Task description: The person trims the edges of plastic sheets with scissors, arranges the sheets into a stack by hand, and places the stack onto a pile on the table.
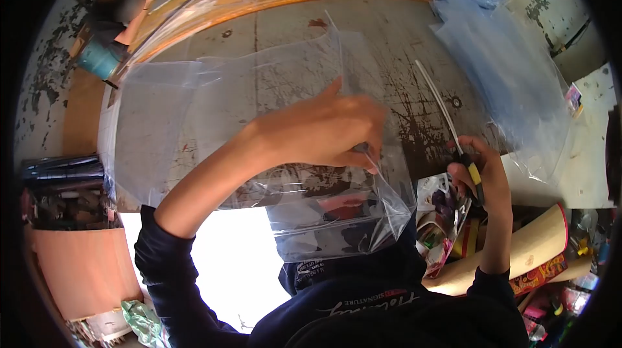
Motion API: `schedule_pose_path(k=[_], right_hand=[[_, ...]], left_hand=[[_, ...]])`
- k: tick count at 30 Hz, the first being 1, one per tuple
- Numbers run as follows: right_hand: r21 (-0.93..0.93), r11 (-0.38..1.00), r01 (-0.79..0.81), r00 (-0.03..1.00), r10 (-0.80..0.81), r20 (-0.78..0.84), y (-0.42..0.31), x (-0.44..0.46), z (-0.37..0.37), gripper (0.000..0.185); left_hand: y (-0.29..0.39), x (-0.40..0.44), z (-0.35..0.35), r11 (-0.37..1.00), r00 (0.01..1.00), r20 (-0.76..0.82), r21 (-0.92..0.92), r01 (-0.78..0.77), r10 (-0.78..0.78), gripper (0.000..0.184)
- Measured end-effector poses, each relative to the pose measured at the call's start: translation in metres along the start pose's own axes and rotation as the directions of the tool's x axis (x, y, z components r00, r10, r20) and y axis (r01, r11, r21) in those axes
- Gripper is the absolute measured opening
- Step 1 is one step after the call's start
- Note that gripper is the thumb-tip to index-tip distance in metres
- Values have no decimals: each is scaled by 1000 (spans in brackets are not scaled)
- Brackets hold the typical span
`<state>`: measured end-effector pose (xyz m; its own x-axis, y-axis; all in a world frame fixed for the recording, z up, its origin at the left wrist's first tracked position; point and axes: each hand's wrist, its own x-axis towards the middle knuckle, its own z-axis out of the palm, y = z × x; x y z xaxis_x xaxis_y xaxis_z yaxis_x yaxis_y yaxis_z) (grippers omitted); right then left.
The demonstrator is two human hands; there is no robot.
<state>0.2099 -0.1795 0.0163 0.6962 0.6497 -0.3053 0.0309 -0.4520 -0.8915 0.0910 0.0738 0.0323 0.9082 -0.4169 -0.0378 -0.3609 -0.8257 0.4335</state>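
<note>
The work area is a grey counter (392, 27) with a scratched, dark-stained surface. The reference item is a transparent sheet (217, 105), spread on this counter with its long axis running left to right and its near portion draping in front of the wearer's torso. Beyond the sheet's far left corner, a co-worker's arm (134, 26) is visible. Right of the sheet lies bluish film (502, 82); lower right of it is a rolled cream-coloured material (525, 247). The left grip (324, 126) is above the right half of the sheet, with thumb and finger narrowed on the film near its right end; creases fan from the pinch toward the near right corner. Most of the sheet therefore extends leftward from this grip, under the forearm. The right grip (484, 165) is off the sheet's right end, fingers closed round a black-and-yellow-handled tool (476, 179). The tool's long, thin front part points away from the wearer and leans left, roughly crosswise to the sheet's long axis. In this view it appears apart from the sheet; its height above the counter cannot be determined. The left grip is the nearer, being in contact.
</note>
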Motion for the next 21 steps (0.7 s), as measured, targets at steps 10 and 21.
schedule_pose_path(k=[10,21], right_hand=[[185,948,258,964,-240,-119,30,-4,31,37],[346,907,241,898,-73,-433,47,-20,67,32]], left_hand=[[-12,64,24,980,977,-212,192,55,-13,40],[86,-82,54,740,585,-686,101,665,-432,70]])
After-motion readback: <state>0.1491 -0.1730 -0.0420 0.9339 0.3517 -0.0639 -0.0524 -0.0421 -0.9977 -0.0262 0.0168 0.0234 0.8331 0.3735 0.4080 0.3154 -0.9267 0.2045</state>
